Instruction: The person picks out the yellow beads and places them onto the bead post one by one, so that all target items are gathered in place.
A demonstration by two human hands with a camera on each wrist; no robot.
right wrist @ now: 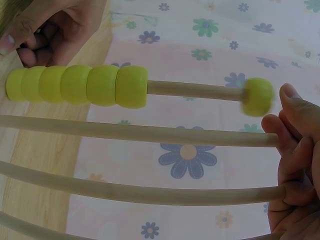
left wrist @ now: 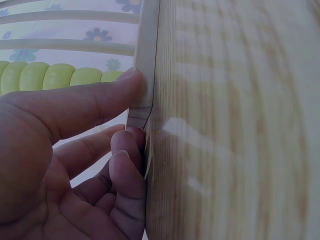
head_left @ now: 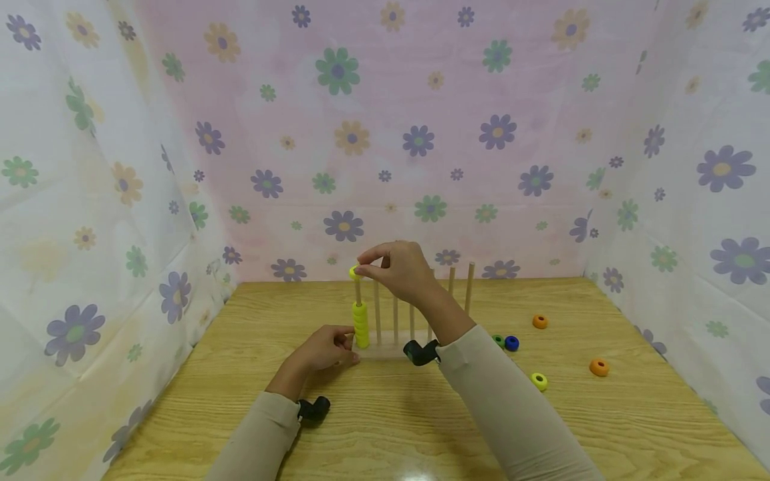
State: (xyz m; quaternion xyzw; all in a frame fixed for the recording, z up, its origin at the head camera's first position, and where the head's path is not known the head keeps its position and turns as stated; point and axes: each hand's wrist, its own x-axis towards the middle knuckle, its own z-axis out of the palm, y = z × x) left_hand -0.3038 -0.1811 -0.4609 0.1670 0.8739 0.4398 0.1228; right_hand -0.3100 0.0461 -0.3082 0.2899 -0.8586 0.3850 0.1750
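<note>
A wooden peg rack [head_left: 385, 351] stands on the table, with several upright pegs. Yellow ring beads [head_left: 360, 326] are stacked on its leftmost peg. One more yellow bead [right wrist: 258, 96], slightly blurred, sits around that peg's top end. My right hand [head_left: 402, 272] is beside this bead; in the right wrist view a small gap separates thumb and fingertips from it. My left hand [head_left: 321, 349] holds the left end of the rack's base, its thumb [left wrist: 112, 92] on the base beside the lowest bead and the other fingers curled against the end.
Loose beads lie on the table to the right: two orange [head_left: 540, 321] [head_left: 599, 367], one yellow [head_left: 539, 381], one blue [head_left: 511, 343] and one green [head_left: 498, 341], partly hidden by the right sleeve. Flowered cloth [head_left: 385, 100] encloses the table's back and sides.
</note>
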